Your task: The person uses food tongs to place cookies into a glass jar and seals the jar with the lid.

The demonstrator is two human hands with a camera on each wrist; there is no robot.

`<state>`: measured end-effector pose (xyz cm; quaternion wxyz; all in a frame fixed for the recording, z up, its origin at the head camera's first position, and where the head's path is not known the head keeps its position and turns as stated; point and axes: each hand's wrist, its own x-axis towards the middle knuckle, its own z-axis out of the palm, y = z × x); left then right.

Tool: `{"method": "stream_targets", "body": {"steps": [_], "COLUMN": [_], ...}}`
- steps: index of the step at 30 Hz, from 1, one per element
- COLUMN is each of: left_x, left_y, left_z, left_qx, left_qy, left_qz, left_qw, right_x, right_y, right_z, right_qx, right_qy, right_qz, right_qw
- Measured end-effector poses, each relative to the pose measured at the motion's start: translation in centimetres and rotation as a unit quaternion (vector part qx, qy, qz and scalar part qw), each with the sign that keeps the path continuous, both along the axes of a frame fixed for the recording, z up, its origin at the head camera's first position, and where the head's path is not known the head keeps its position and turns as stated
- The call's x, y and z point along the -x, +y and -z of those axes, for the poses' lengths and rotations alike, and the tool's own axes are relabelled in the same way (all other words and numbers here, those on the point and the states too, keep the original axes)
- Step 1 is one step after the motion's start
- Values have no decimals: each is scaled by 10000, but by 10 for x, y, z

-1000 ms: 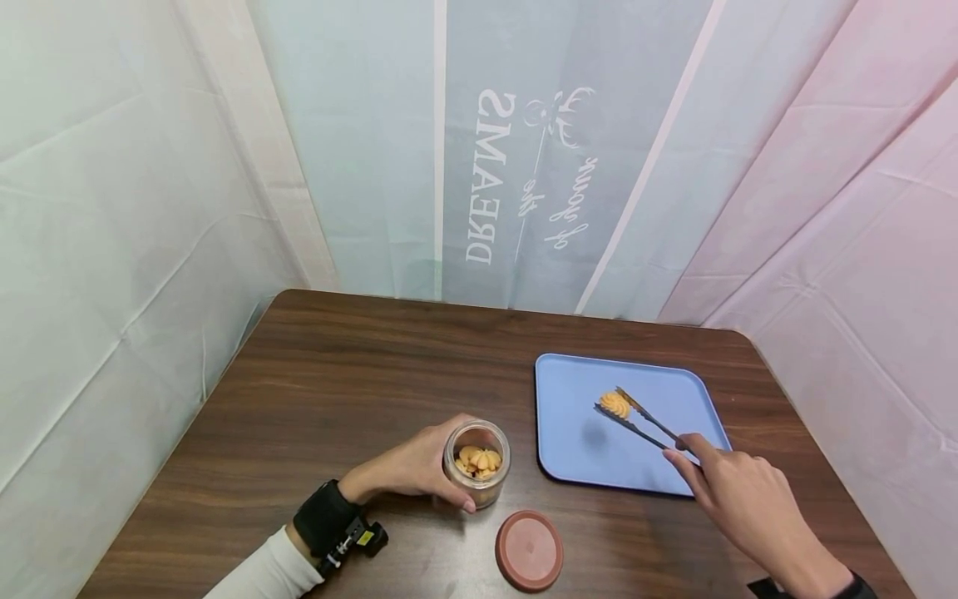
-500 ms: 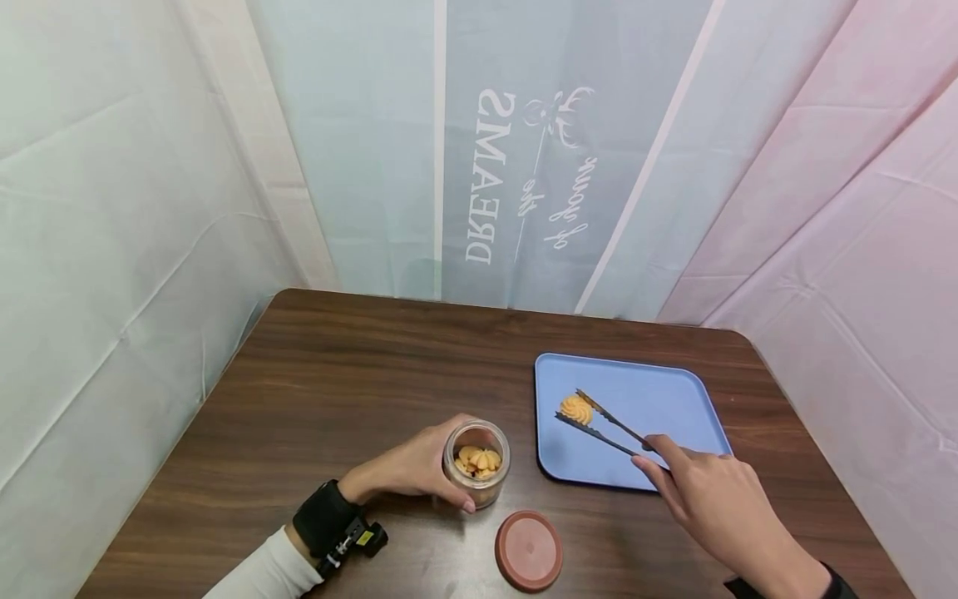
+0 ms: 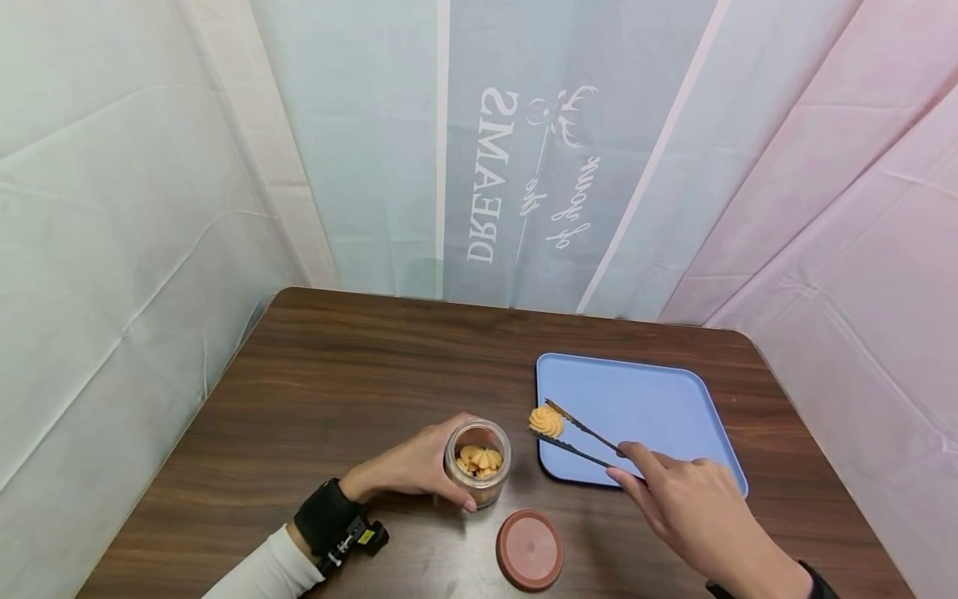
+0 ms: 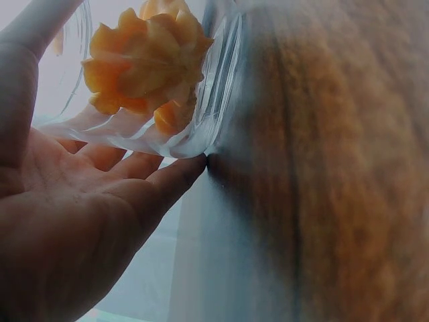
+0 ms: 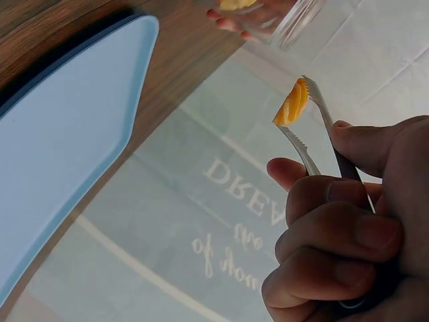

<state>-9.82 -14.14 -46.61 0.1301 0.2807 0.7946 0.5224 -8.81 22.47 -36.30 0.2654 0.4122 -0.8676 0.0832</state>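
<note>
The right hand [image 3: 692, 507] pinches a pair of slim dark metal tongs [image 3: 580, 438], thumb and fingers [image 5: 335, 191] closed around the two arms near their rear end. The tips clamp a small orange swirl-shaped cookie [image 3: 547, 421], held in the air above the near-left edge of the flat light-blue plastic tray [image 3: 651, 399]. The tongs' long axis runs from the hand at the near right up and to the left, so the cookie sits at the far-left end of the tool, pointing toward the jar.

The small clear glass jar [image 3: 478, 462] stands upright on the dark brown wooden tabletop [image 3: 359, 366], just to the left of the cookie and slightly nearer. It already contains several cookies of the same kind. The left hand [image 3: 407, 470] wraps around the jar from its left side, fingers [image 4: 157, 188] curled against the glass, steadying it. The jar's mouth is open; its round reddish-brown lid [image 3: 529, 550] lies flat on the tabletop, near and to the right of the jar, apart from both hands.

The gap between cookie and jar mouth is short, and the right hand is the one carrying the cookie.
</note>
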Motion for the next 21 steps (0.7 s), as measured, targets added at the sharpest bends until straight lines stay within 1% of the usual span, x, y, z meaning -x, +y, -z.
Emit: {"method": "stream_targets", "body": {"steps": [2, 4, 7, 11, 14, 21], "left_x": [0, 0, 0, 0, 0, 0], "left_y": [0, -1, -1, 0, 1, 1], "left_z": [0, 1, 2, 1, 1, 1], "left_qx": [-23, -49, -67, -83, -40, -1], "left_qy": [-23, 40, 70, -121, -235, -237], "left_qz": [14, 33, 71, 90, 72, 35], "left_qw": [10000, 10000, 9999, 9999, 9997, 9997], "right_x": [-2, -3, -6, -8, -10, -11], "right_y": [-5, -10, -18, -28, -35, -44], "right_z": [0, 1, 2, 2, 2, 4], "right_qx": [-3, -13, -36, -61, -89, -105], "right_qy": [16, 19, -93, -311, -394, -501], "right_qz": [-49, -92, -174, -297, -378, -484], "right_qw": [10000, 10000, 9998, 9991, 9985, 9975]}}
